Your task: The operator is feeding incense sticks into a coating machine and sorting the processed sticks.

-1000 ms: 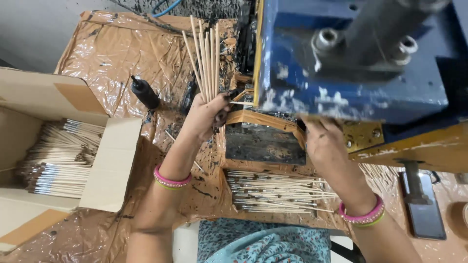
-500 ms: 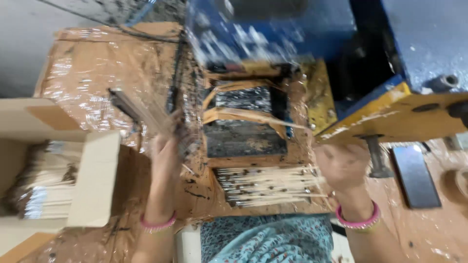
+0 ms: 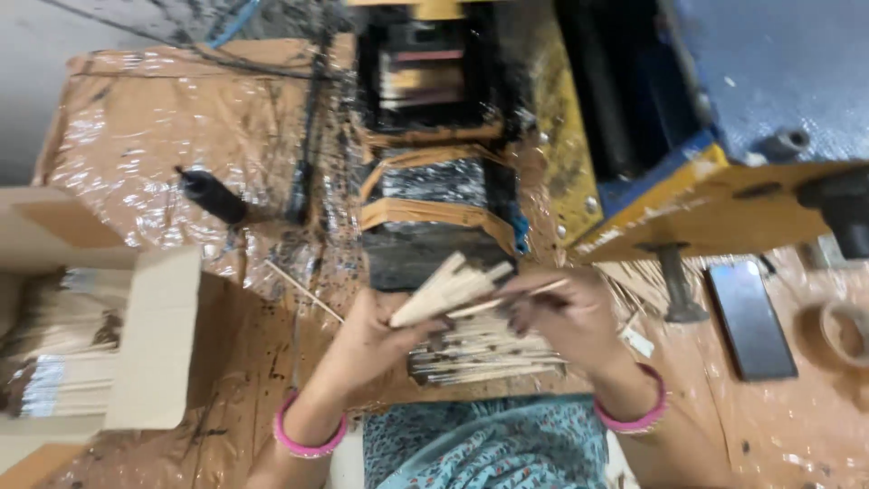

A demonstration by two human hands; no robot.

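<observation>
Head view: the left hand (image 3: 367, 340) is closed around a bundle of thin sticks (image 3: 448, 288), long axis running toward 2 o'clock. The right hand (image 3: 566, 317), at 3 o'clock of the bundle, pinches a single stick (image 3: 507, 299). The cardboard box (image 3: 154, 340) at 9 o'clock holds stacked sticks (image 3: 54, 362); a loose stick pile (image 3: 480, 358) lies beneath both hands

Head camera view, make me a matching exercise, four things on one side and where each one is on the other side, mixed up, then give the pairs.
Things:
1. bundle of sticks
2. phone
3. cardboard box
4. tape roll

Places:
A. far right edge of the table
B. gripped in the left hand, with the right hand at its tips
C. left of the table, sticks stacked inside
D. flat on the table, right of the right hand

Pairs: 1-B, 2-D, 3-C, 4-A
</observation>
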